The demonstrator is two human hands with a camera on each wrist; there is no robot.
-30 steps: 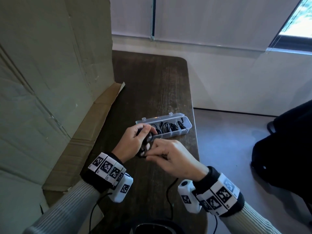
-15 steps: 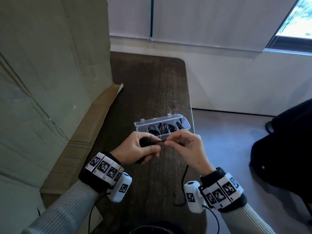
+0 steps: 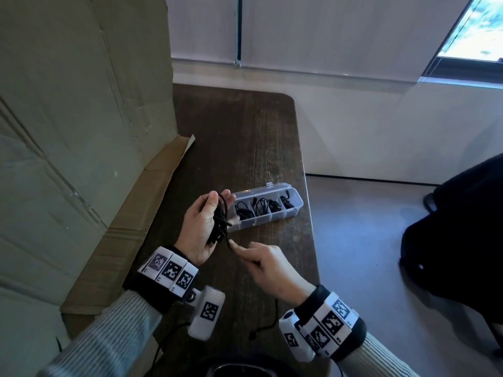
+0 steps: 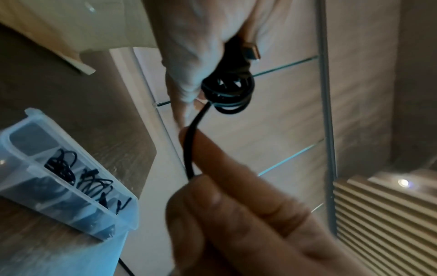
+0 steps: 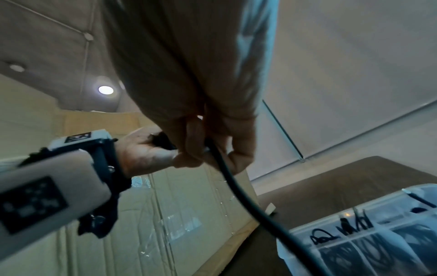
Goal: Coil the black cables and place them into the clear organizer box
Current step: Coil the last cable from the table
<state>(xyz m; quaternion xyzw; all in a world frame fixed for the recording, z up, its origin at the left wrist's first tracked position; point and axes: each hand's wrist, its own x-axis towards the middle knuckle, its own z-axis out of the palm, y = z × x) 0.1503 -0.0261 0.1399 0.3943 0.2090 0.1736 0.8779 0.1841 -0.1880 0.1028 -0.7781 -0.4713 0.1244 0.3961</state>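
Meanwhile the left hand (image 3: 202, 227) grips a coiled black cable (image 3: 220, 223) above the surface (image 3: 245, 137), while the right hand (image 3: 268, 268) pinches its loose tail. Just beyond, the clear organizer box (image 3: 295, 210) lies open with other cables inside.

We count one clear organizer box (image 3: 292, 210) on the table (image 3: 245, 131); four of its compartments hold black cable bundles (image 3: 258, 206). Beside the box, two hands share one further black cable (image 3: 221, 224). One cardboard sheet (image 3: 81, 118) stands left of the box.
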